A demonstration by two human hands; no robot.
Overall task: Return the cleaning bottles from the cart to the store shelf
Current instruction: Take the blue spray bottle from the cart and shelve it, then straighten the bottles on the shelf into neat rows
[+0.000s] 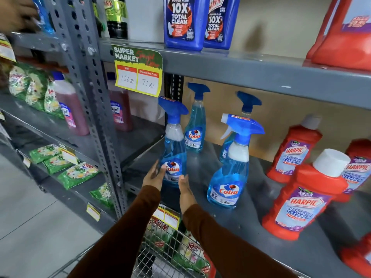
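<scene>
A blue Colin spray bottle [173,155] stands upright at the front left of the grey shelf [251,217]. My left hand [153,175] presses its fingers on the bottle's left side by the label. My right hand [186,190] cups the lower right of the same bottle, thumb against its base. Three more Colin spray bottles stand on this shelf: one in front [230,169], one behind it [246,109] and one at the back [195,125]. The wire cart [170,255] sits below my arms with packets inside; I see no bottles in it.
Red Harpic bathroom cleaner bottles [301,199] fill the shelf's right side. Blue Harpic bottles [184,23] stand on the shelf above, behind a price tag [138,71]. Green packets [66,167] and pink bottles [70,109] fill the left rack. Another person's hand [16,13] reaches in at top left.
</scene>
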